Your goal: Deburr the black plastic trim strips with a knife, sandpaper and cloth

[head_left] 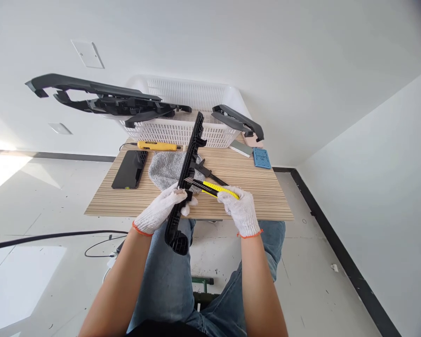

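Note:
My left hand (169, 202), in a white knit glove with an orange cuff, grips a long black plastic trim piece (187, 171) near its middle. The piece is tilted, its ribbed inner side showing, its lower end over my knees. In my right hand (239, 206), gloved the same way, is a yellow and black utility knife (219, 188). Its blade is out and points left, at the edge of the trim piece just above my left fingers; whether it touches cannot be made out. Behind the piece lie a grey cloth (163, 167) and a black caliper (210, 174).
A white plastic basket (217, 138) at the back holds several black trim pieces (108, 100) that jut over its rim. On the wooden table (126, 206) lie a black phone (130, 168), a yellow pen-shaped tool (157, 146), a blue pad (261, 158) and a grey-green block (241, 148).

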